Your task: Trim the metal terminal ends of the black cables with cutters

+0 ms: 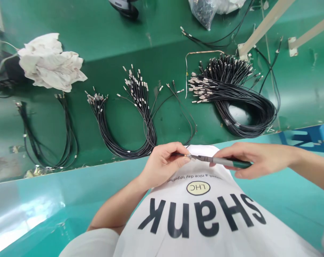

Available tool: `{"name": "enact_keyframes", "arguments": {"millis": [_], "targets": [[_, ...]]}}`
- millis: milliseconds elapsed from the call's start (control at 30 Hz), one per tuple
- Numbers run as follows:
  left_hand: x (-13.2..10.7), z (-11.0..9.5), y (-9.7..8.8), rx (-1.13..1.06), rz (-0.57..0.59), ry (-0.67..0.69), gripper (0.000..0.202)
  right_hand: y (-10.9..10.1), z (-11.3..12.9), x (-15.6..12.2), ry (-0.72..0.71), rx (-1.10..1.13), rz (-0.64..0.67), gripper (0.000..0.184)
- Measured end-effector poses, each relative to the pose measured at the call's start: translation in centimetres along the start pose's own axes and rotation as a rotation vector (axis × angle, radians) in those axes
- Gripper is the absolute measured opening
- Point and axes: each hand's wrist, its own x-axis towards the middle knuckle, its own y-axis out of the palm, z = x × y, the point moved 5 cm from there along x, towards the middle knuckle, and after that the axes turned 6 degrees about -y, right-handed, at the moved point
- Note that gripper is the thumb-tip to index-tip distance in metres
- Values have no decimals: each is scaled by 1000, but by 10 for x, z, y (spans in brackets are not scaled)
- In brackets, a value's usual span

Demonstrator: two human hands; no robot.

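Observation:
In front of the white shirt, my left hand (166, 162) pinches the end of a black cable (179, 154) between thumb and fingers. A small shiny connector at the cable's end (189, 156) sticks out past the fingertips. My right hand (254, 159) is wrapped round a slim hand tool (221, 161) with a grey and dark green handle. Its narrow metal nose points left and meets the connector; whether it grips it I cannot tell. The tool's exact kind is unclear. Part of the held cable is hidden by my left hand.
On the green table (162, 50) lie a large coiled cable bundle (247, 107) at right, a U-shaped bundle (124, 150) in the middle and a smaller bundle (68, 132) at left. A white cloth (52, 62), a clear plastic bag (203, 12) and pale posts (263, 26) stand around.

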Motion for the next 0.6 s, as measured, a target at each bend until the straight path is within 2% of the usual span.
{"name": "enact_keyframes", "arguments": {"millis": [100,267,367,600], "targets": [[0,1,-2,-50,3,-13,7,6,-3,5,-48,91,10,51],[-1,0,-4,-5,-26,-21,9,0,7,-4,8,-302,-220,63],[1,-1,-3,54,-29,-35,8,-2,15,-8,38,-475,-235,68],[4,5,-5,82,-47,-49,9,-4,17,-12,98,-596,-251,68]]}}
